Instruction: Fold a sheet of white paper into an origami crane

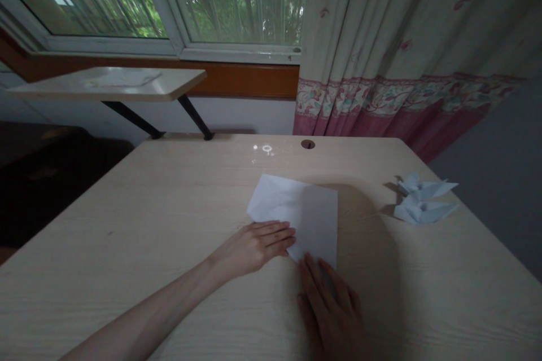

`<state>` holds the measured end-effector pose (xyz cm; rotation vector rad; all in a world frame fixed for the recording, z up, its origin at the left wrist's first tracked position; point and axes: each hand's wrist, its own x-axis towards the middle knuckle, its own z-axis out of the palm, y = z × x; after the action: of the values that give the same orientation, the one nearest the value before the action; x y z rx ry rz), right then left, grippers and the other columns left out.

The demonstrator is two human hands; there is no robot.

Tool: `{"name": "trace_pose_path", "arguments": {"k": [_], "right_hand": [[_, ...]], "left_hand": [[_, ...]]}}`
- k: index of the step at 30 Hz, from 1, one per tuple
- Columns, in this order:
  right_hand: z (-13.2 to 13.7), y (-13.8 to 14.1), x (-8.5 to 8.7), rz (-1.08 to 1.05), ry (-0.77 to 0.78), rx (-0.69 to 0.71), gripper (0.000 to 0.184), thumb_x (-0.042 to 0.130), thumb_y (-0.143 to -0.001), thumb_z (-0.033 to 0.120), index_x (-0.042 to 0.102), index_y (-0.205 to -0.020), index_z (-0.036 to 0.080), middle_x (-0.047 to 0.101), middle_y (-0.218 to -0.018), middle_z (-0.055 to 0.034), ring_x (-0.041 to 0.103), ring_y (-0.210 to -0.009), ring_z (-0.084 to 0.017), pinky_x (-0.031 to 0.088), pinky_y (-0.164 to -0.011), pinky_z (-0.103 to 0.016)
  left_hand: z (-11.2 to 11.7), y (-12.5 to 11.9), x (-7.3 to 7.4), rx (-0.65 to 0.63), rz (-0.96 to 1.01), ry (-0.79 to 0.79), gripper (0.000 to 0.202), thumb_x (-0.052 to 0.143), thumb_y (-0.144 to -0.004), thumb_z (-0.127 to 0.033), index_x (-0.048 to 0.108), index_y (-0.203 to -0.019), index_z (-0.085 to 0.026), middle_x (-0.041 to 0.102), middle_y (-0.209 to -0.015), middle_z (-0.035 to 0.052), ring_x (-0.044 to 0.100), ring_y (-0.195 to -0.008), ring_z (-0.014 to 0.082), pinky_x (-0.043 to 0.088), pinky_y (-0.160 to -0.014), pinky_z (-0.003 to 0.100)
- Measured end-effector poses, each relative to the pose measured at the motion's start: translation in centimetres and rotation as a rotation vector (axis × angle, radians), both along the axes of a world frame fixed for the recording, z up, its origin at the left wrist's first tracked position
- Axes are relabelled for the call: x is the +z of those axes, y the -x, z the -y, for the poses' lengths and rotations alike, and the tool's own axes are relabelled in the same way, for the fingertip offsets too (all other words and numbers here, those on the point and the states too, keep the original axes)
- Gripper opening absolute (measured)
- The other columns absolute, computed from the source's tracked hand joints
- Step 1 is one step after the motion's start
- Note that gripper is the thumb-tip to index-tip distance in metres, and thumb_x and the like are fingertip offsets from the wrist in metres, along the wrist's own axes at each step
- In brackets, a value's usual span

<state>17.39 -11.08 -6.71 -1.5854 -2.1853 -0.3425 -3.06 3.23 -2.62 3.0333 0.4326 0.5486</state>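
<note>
A white sheet of paper (pixel 313 208) lies flat on the desk in the middle of the head view. One of its corners, at the left, looks cut off or folded. My left hand (pixel 265 243) rests on the paper's lower left edge, fingers stretched out and pointing right. At the lower right corner, my right hand (pixel 328 299) touches the sheet with its fingers extended and lying flat. Part of the paper's lower edge is hidden under both hands.
Two folded paper figures (pixel 425 208) stand near the desk's right edge. A raised shelf (pixel 127 87) on black legs overhangs the back left. The wooden desk (pixel 127 225) has a round cable hole (pixel 308 144) at the back. Behind hangs a curtain (pixel 381 67) beside a window.
</note>
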Motion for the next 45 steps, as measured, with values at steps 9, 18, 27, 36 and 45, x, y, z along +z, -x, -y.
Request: {"name": "trace_pose_path", "arguments": {"k": [9, 18, 27, 36, 45], "right_hand": [[-0.1, -0.1, 0.6, 0.066, -0.003, 0.0, 0.045, 0.046, -0.092, 0.032, 0.049, -0.136, 0.024, 0.045, -0.141, 0.0056, 0.059, -0.113, -0.019, 0.043, -0.082, -0.031], [-0.2, -1.2, 1.4, 0.09, 0.066, 0.093, 0.047, 0.046, -0.093, 0.034, 0.046, -0.138, 0.023, 0.047, -0.141, 0.003, 0.058, -0.114, -0.02, 0.05, -0.081, -0.032], [-1.2, -4.1, 2.9, -0.197, 0.225, 0.219, 0.039, 0.045, -0.092, 0.016, 0.057, -0.128, 0.023, 0.059, -0.131, -0.0023, 0.053, -0.123, -0.018, 0.051, -0.096, -0.031], [-1.0, -3.6, 2.9, -0.178, 0.207, 0.221, 0.038, 0.044, -0.09, 0.013, 0.06, -0.124, 0.018, 0.059, -0.13, -0.0053, 0.053, -0.122, -0.02, 0.053, -0.094, -0.033], [-0.9, -2.3, 2.6, -0.139, 0.189, 0.199, 0.04, 0.045, -0.092, 0.017, 0.054, -0.131, 0.018, 0.056, -0.134, -0.0053, 0.051, -0.125, -0.02, 0.052, -0.095, -0.034]], "left_hand": [[0.1, -0.1, -0.1, 0.003, 0.004, 0.003, 0.031, 0.048, -0.098, -0.025, 0.057, -0.126, -0.015, 0.061, -0.128, 0.0058, 0.054, -0.122, 0.0202, 0.048, -0.102, 0.035], [1.5, -1.6, 0.9, 0.131, 0.107, 0.166, 0.026, 0.041, -0.098, -0.018, 0.063, -0.112, -0.015, 0.067, -0.114, 0.0075, 0.058, -0.113, 0.0184, 0.05, -0.098, 0.034], [1.9, -2.8, 0.3, 0.28, 0.201, 0.368, 0.017, 0.051, -0.094, -0.025, 0.062, -0.104, -0.016, 0.06, -0.111, 0.0101, 0.056, -0.106, 0.0229, 0.05, -0.092, 0.039], [1.0, -3.2, 0.4, 0.302, 0.224, 0.439, 0.011, 0.063, -0.087, -0.028, 0.062, -0.09, -0.017, 0.059, -0.113, 0.0089, 0.056, -0.107, 0.0222, 0.049, -0.092, 0.035], [-1.3, -2.7, 1.0, 0.22, 0.195, 0.515, 0.012, 0.069, -0.083, -0.028, 0.062, -0.087, -0.018, 0.057, -0.119, 0.0082, 0.054, -0.113, 0.0216, 0.044, -0.097, 0.035]]}}
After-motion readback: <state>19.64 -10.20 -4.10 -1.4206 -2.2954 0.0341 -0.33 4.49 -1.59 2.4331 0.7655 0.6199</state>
